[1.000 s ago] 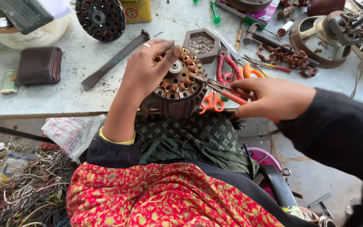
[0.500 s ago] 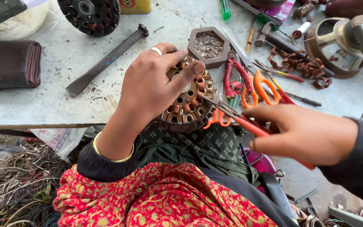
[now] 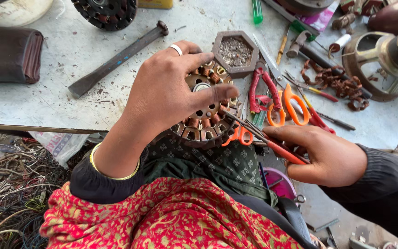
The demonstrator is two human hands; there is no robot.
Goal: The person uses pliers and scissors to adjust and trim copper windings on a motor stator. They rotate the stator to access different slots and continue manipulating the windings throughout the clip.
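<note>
My left hand (image 3: 169,94), with a ring on one finger, grips a round motor stator (image 3: 203,122) wound with copper coils, held at the near edge of the grey workbench (image 3: 61,106). My right hand (image 3: 325,157) holds red-handled pliers (image 3: 272,145); their thin jaws reach left to the coils on the stator's right side, just under my left thumb. My lap below is covered with red patterned and dark green cloth.
A hexagonal tray (image 3: 236,53) of small metal bits sits behind the stator. Orange scissors (image 3: 286,103), red pliers (image 3: 259,87), screwdrivers, a flat chisel (image 3: 116,60), another stator (image 3: 107,11) and a motor housing (image 3: 383,60) crowd the bench. Tangled scrap wire (image 3: 10,184) lies at lower left.
The view has closed in. My left hand shifted its grip over the stator, thumb now across its right side. My right hand drew down and right, pliers still at the coils.
</note>
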